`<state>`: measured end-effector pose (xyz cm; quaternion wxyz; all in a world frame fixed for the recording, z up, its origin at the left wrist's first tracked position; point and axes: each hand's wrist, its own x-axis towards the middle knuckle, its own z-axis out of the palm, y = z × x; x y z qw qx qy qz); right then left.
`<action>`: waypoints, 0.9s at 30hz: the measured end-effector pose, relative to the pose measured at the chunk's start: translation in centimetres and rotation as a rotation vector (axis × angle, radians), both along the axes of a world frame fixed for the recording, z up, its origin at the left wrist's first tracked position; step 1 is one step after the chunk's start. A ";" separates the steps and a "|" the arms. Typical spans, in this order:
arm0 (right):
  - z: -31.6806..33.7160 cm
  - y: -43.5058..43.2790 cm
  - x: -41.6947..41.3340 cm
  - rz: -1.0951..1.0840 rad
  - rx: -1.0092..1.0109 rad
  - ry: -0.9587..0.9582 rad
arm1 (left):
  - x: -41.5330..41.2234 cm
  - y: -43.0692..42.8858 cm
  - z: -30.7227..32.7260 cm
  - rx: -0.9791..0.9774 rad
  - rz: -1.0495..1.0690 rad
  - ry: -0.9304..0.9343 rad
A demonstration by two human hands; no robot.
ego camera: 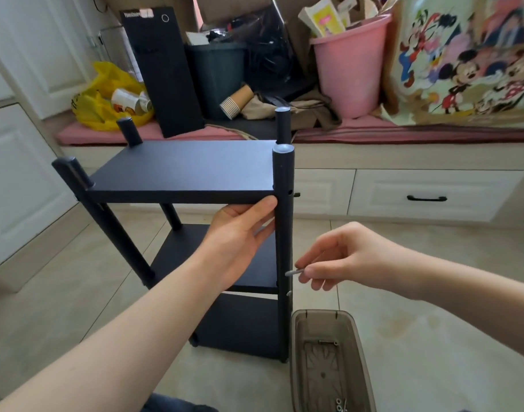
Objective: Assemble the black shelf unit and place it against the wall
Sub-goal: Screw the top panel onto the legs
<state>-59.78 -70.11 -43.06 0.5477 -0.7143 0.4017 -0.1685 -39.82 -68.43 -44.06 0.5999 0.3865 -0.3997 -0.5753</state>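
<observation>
Head view: black shelf unit (pixel 180 171) stands on the tile floor (pixel 433 292) near the window seat (pixel 403 135). The left hand (pixel 240 230) has its grip spread flat under the top board's front edge, & the right hand (pixel 344 257) has its grip pinching a silver bolt (pixel 295 272) at the front post (pixel 283 233). Looks stiff, light-ish, prob. wobbly till bolted, so I'd lift by the posts; open floor to the R, but the parts tray (pixel 295 367) sits just beside the post foot.

Home room: cushioned window bench (pixel 195 135), white drawers (pixel 433 193), tiled floor (pixel 433 307).
</observation>
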 end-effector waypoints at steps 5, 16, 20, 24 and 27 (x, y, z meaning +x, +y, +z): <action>1.3 0.3 -0.4 -0.087 -0.080 -0.127 | 0.2 -0.2 -0.2 -0.012 -0.001 -0.009; 1.8 0.0 0.3 -0.264 -0.256 -0.362 | 0.3 -0.5 -0.4 0.006 0.032 -0.026; 1.8 0.0 0.4 -0.274 -0.313 -0.392 | 0.4 -0.6 -0.4 0.010 0.046 -0.044; 1.9 0.0 0.2 -0.316 -0.332 -0.468 | 0.3 -0.5 -0.3 -0.002 0.029 -0.029; 2.1 0.0 0.2 -0.328 -0.339 -0.505 | 0.3 -0.6 -0.3 -0.010 0.023 -0.023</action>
